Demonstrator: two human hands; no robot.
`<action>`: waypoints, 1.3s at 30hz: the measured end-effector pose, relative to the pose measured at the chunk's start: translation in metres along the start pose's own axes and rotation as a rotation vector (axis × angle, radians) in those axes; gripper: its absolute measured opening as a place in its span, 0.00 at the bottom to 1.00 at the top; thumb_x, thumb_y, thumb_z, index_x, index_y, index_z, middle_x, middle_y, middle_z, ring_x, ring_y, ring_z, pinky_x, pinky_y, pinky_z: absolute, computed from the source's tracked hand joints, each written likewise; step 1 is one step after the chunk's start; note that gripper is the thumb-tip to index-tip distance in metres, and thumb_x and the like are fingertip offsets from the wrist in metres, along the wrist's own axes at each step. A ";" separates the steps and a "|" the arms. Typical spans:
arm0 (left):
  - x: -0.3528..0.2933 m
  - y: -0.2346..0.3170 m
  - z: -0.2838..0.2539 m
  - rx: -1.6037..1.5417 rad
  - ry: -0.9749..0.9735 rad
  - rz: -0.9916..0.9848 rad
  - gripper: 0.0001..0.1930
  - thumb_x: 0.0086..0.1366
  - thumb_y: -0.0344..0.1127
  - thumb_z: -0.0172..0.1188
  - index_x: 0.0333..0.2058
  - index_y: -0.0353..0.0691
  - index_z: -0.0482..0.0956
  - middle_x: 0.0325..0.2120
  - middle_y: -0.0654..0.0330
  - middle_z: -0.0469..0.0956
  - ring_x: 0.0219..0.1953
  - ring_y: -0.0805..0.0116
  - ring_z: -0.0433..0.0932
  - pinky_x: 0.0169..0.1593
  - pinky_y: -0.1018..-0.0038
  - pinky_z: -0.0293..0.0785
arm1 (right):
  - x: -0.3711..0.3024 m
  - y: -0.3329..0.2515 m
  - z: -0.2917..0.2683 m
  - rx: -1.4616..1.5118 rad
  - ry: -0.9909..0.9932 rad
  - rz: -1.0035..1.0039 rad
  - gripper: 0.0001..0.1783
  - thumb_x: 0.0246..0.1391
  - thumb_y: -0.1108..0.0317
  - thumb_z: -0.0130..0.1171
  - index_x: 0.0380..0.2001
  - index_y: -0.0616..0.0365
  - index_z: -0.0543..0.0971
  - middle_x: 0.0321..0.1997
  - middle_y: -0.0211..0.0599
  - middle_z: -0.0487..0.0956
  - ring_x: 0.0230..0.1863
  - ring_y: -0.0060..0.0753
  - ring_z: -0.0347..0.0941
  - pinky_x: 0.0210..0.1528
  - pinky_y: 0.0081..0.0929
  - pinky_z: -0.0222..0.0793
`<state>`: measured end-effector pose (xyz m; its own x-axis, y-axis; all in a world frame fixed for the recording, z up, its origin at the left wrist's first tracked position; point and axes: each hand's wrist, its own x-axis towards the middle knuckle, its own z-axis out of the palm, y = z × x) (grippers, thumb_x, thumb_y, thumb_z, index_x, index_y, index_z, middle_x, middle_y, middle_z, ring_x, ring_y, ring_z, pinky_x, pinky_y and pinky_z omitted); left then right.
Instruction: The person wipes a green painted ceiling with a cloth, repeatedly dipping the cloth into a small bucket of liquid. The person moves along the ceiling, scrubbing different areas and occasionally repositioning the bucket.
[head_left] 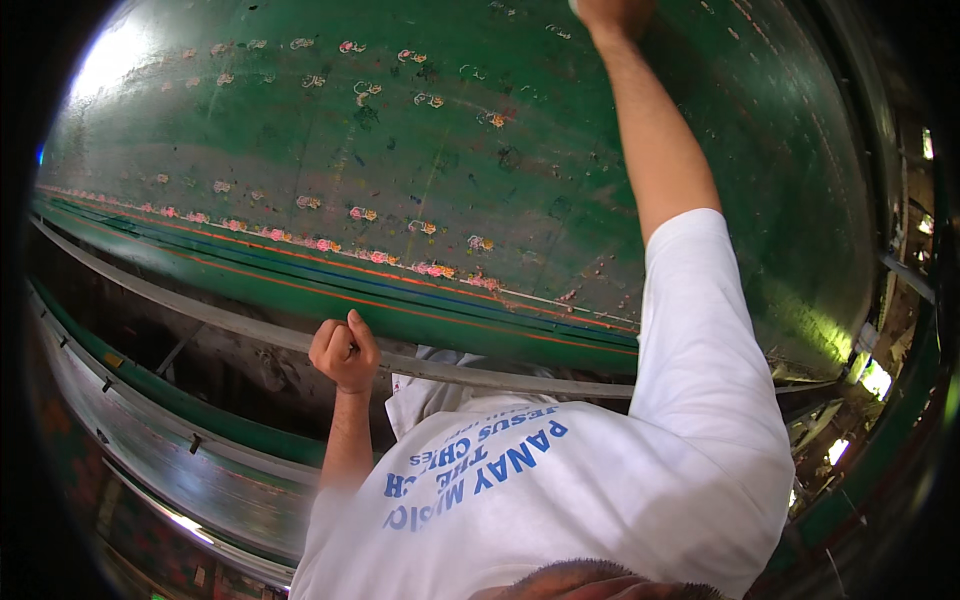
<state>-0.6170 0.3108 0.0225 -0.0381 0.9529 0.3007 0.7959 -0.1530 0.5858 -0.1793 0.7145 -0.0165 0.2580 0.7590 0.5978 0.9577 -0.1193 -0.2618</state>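
My left hand [345,352] is closed in a fist with its thumb up, just in front of the near edge of a long green tabletop [560,180]. Nothing shows in that fist. Stretched far over the surface, my right hand [614,14] is cut off by the top of the picture, so its fingers are hidden. A small whitish bit [574,5] shows at its left side; what it is I cannot make out. Rows of small pink, orange and white printed motifs [362,213] mark the tabletop, with a denser row [325,245] along the near side.
Orange, blue and black lines run along the tabletop's near border. A grey metal rail [270,333] passes in front of it, close to my body. Behind me at the lower left lies another long surface with a green edge [180,415]. Posts and debris [880,380] stand at the right.
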 end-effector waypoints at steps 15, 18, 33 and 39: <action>0.003 -0.001 -0.001 0.010 -0.004 0.011 0.24 0.65 0.19 0.67 0.16 0.41 0.61 0.15 0.58 0.66 0.14 0.58 0.65 0.20 0.63 0.57 | 0.004 -0.022 0.015 0.037 -0.015 -0.091 0.06 0.53 0.62 0.66 0.27 0.50 0.84 0.37 0.42 0.84 0.44 0.56 0.81 0.48 0.55 0.77; -0.004 0.002 -0.001 0.016 0.007 -0.008 0.24 0.65 0.19 0.67 0.16 0.41 0.61 0.15 0.58 0.65 0.14 0.57 0.64 0.20 0.63 0.57 | -0.024 -0.067 0.000 0.211 -0.139 -0.229 0.06 0.52 0.62 0.66 0.26 0.50 0.83 0.37 0.41 0.83 0.43 0.56 0.80 0.46 0.55 0.77; 0.000 0.001 -0.002 0.032 -0.025 -0.001 0.25 0.65 0.21 0.68 0.16 0.41 0.61 0.14 0.59 0.62 0.14 0.57 0.63 0.20 0.63 0.57 | -0.019 -0.129 0.016 0.216 -0.123 -0.194 0.08 0.53 0.61 0.63 0.31 0.52 0.85 0.39 0.43 0.85 0.46 0.54 0.81 0.50 0.54 0.78; -0.002 -0.002 -0.004 0.004 -0.015 -0.020 0.25 0.65 0.21 0.68 0.16 0.41 0.61 0.15 0.58 0.63 0.15 0.56 0.64 0.20 0.61 0.58 | -0.069 -0.112 -0.008 0.304 -0.134 -0.313 0.04 0.49 0.61 0.71 0.27 0.45 0.86 0.36 0.33 0.85 0.42 0.49 0.81 0.48 0.47 0.77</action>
<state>-0.6214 0.3080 0.0238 -0.0449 0.9597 0.2775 0.7972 -0.1330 0.5888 -0.3035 0.6707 -0.0220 -0.0758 0.8069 0.5859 0.9010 0.3071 -0.3064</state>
